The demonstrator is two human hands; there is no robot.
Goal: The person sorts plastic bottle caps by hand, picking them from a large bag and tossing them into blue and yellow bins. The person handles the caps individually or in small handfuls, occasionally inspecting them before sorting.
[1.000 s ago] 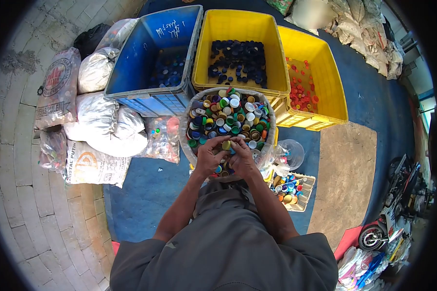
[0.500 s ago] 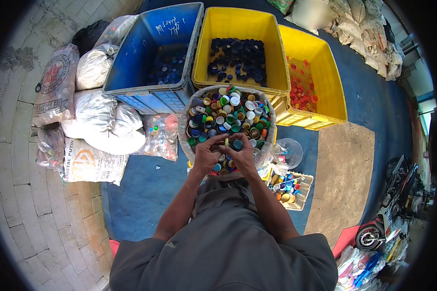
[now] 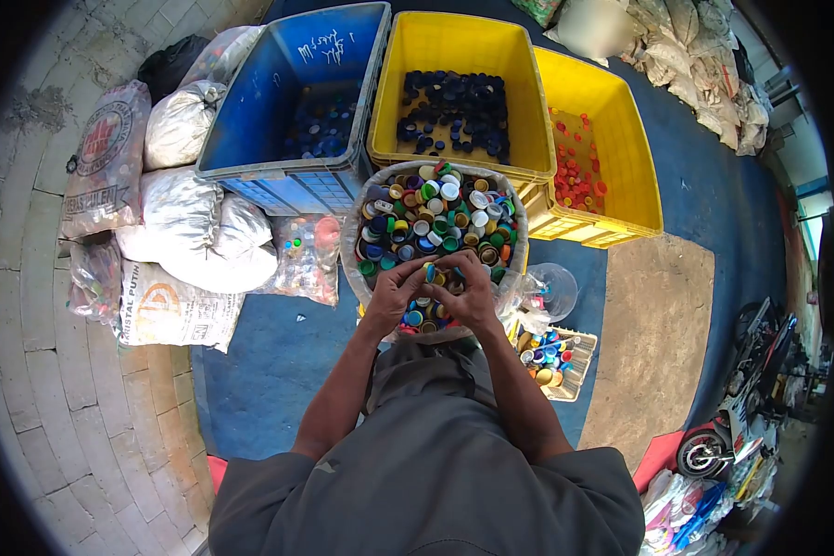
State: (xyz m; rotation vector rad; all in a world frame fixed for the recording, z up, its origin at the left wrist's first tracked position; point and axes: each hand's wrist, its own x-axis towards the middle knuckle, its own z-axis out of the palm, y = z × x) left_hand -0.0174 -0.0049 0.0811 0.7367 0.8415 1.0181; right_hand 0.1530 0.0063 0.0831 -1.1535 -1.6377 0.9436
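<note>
My left hand (image 3: 395,295) and my right hand (image 3: 470,293) meet over the near half of a round, lined tub (image 3: 350,248) heaped with plastic bottle caps (image 3: 422,229). Between their fingertips is a small yellow and blue bottle cap (image 3: 430,272). The left fingers pinch it from one side, and the curled right fingers close on it from the other. My fingers partly hide it. Caps in the tub are white, green, blue, yellow, brown and orange; some face up, some down.
Behind the tub stand a blue crate (image 3: 292,173) with blue caps, a yellow crate (image 3: 528,120) with dark blue caps, and another yellow crate (image 3: 621,139) with red caps. Filled sacks (image 3: 181,218) pile up at left. A small basket (image 3: 579,366) of caps sits right, near a clear plastic container (image 3: 556,292).
Both hands have drawn slightly closer together around the cap, which has turned between the fingertips. The crates and tub stay in place.
</note>
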